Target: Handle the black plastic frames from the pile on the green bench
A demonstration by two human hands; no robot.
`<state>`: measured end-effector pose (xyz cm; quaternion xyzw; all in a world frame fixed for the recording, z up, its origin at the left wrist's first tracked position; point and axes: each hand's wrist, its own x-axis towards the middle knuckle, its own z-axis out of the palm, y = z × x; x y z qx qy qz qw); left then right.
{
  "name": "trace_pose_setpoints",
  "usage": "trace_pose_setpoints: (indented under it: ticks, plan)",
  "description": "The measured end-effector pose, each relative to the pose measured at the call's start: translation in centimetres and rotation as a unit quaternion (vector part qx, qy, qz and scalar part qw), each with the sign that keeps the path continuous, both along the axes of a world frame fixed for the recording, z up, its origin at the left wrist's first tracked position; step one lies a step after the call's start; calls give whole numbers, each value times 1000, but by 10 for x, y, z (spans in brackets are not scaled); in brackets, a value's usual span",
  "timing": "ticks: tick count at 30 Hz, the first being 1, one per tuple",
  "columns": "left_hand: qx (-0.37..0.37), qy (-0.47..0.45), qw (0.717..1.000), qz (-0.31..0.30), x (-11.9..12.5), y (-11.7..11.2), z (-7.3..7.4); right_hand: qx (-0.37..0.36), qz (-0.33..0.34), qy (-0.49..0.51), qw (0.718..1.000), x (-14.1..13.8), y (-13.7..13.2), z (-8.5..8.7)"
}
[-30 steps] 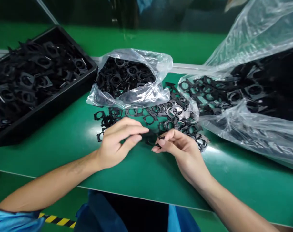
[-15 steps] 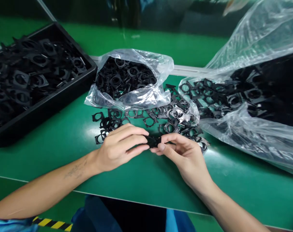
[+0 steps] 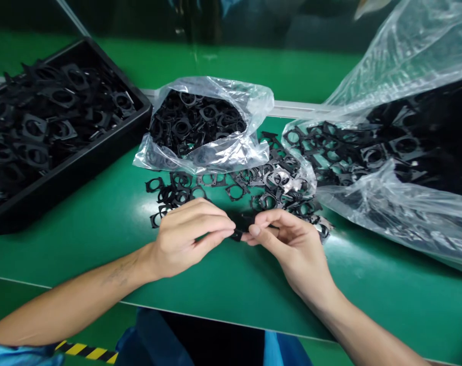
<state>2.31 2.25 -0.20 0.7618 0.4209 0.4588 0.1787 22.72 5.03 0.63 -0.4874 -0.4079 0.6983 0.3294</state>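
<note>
Between my two hands, just above the green table, is a small black plastic part (image 3: 243, 222), its shape mostly covered by fingers. My right hand (image 3: 292, 241) pinches its right side between thumb and fingers. The fingertips of my left hand (image 3: 189, 236) are closed together at the part's left edge; whether they grip one piece or two, I cannot tell. Behind the hands lies a loose spread of black ring-shaped frames (image 3: 236, 191), flat with round holes and small corner tabs.
A black bin (image 3: 112, 137) heaped with larger black frames stands at the left. An open clear plastic bag (image 3: 215, 157) of frames sits at the back middle. Another large clear bag (image 3: 399, 218) spills frames at the right. The green table (image 3: 223, 284) has a pale front edge.
My left fingers have drawn closer together, and their grip on the black part has shifted slightly. My right hand has stayed nearly still, holding the part.
</note>
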Motion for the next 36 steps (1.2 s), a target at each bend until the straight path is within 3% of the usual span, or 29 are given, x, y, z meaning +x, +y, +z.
trace_pose_setpoints:
  ticks: [7, 30, 36]
  plan:
    - [-48, -16, 998, 48, 5, -2, -3, 8, 30, -22, 999, -2, -1, 3]
    - [7, 13, 999, 45, 2, -3, -6, -9, 67, 18, 998, 1, -2, 3]
    - [-6, 31, 999, 43, 3, -4, -4, 23, 78, 10, 997, 0, -3, 3]
